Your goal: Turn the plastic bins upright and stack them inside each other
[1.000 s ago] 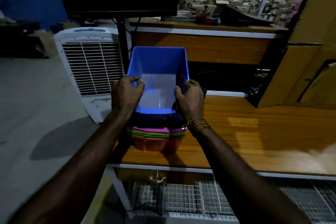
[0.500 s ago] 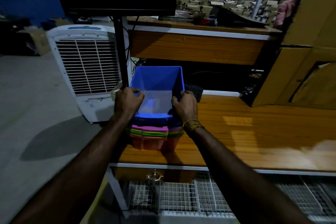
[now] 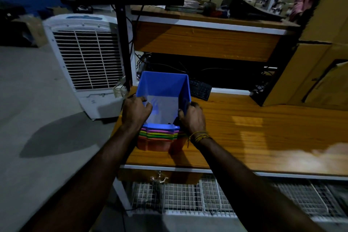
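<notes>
Both hands, left hand [image 3: 136, 111] and right hand [image 3: 193, 117], grip the blue bin [image 3: 163, 85] nested in the stack [image 3: 158, 139] (lower bins mostly hidden, room's pretty dark).

A blue plastic bin [image 3: 163, 88] sits upright, open side up, nested in the top of a stack of bins [image 3: 158, 138] whose pink, green, yellow and orange rims show in layers below it, the orange one at the bottom.

Dim, bluish pic w/ glare on the wooden table [image 3: 263, 130], soft shadows on the floor [image 3: 47, 137], wide-angle bending at edges.
</notes>
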A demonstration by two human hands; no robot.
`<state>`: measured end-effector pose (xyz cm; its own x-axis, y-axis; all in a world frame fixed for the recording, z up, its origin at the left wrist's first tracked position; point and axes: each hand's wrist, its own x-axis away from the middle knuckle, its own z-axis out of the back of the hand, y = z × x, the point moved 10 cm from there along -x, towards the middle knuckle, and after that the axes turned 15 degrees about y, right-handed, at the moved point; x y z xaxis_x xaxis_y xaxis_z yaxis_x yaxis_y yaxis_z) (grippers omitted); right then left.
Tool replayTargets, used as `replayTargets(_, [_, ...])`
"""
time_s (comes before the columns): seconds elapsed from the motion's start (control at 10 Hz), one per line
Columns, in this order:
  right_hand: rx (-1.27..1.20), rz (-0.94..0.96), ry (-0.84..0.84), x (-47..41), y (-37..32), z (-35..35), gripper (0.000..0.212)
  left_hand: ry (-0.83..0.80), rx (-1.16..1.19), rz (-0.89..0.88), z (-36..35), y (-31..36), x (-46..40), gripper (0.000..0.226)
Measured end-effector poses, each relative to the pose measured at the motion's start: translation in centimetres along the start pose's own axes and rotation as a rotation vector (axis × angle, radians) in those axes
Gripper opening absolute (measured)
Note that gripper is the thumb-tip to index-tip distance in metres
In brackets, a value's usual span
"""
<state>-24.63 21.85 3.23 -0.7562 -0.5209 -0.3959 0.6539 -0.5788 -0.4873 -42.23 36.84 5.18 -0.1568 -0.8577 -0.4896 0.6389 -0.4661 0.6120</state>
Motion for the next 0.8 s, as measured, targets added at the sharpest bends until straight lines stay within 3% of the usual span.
replayTargets(0.4, [-0.002, 0.036, -0.003, 0.0, 0.9, -0.7, 0.051, 0.032, -0.048, 0.006, -0.4, 0.0, 0.5, 0.044])
replayTargets(0.6, [-0.031, 0.124, -0.014, 0.5, 1.6, 0.5, 0.054, 0.018, -0.21, -0.083, -1.5, 0.5, 1.3, 0.05])
replayTargets(0.8, [-0.088, 0.217, -0.027, 1.6, 3.0, 1.3, 0.055, 0.006, -0.134, -0.153, -3.1, 4.4, 3.7, 0.051])
